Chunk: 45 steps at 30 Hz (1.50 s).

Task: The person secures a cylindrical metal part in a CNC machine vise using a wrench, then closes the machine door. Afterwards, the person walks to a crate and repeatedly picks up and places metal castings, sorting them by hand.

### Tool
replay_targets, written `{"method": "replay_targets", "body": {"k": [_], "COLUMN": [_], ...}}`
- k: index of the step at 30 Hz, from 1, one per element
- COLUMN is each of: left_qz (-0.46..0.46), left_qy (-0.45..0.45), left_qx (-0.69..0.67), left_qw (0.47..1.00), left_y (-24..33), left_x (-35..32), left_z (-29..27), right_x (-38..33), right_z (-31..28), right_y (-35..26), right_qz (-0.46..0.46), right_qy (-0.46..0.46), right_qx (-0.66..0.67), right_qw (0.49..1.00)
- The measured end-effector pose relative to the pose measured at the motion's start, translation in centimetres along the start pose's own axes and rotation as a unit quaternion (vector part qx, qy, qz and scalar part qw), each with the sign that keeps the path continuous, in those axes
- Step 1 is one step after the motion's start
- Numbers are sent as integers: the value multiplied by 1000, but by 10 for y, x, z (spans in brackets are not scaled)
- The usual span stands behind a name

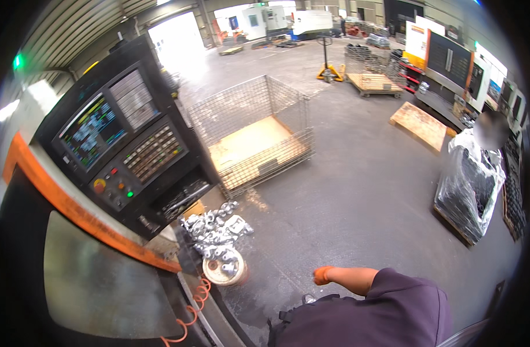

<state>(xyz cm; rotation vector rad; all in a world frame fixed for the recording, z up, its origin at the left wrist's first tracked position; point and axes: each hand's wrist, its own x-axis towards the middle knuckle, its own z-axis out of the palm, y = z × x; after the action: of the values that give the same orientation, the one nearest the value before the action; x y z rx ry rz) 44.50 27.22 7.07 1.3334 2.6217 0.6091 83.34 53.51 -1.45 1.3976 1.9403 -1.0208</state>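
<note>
Machine shop floor: CNC control panel (123, 144), wire mesh cage (253, 133), pallet jack (328, 66), pallets (418, 124), piled metal parts (215, 231).

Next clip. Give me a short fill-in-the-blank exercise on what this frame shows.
1. The visible gloved hand wears a glove coloured ____.
2. The wire mesh cage on the floor has a ____ base.
3. The pile of metal parts lies just below the machine's ____ panel.

Missing words: orange; wooden; control
</note>
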Motion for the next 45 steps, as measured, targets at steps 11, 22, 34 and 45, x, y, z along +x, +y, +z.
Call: {"method": "replay_targets", "body": {"k": [11, 22, 34, 45], "left_qz": [1, 26, 289, 92], "left_qy": [-460, -458, -518, -507], "left_qx": [97, 23, 201, 26], "left_qw": [882, 888, 779, 857], "left_y": [53, 222, 229, 337], "left_x": [95, 188, 323, 354], "left_z": [76, 191, 480, 575], "right_x": [-22, -113, 70, 106], "right_z": [246, 241, 180, -178], "right_y": [272, 205, 407, 497], "right_qz": [157, 120, 150, 290], "right_qy": [-17, -3, -40, 358], "right_qx": [73, 27, 97, 447], "right_qw": [985, 992, 983, 767]}}
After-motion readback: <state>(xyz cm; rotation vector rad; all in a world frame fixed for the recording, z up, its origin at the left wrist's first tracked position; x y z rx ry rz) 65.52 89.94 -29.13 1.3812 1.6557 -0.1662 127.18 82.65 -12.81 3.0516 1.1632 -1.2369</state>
